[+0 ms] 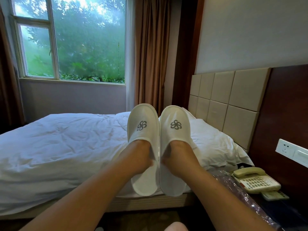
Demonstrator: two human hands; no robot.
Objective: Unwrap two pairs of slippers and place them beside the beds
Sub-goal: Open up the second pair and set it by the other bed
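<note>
Left hand [138, 157] inside left slipper [143, 124], right hand [176, 157] inside right slipper [175, 124]; fingers hidden under uppers, state cannot be told; long axes parallel, toes far, heels near.

Unwrapped white left slipper [143, 129], right slipper [175, 129] upright, touching (grey logos).

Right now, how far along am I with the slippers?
Done: one pair is unwrapped; plastic wrap lies by the phone. In hand: left hand is tucked into the left slipper, right hand into the right slipper. Left: set them beside the bed; no second pair is in view.
</note>
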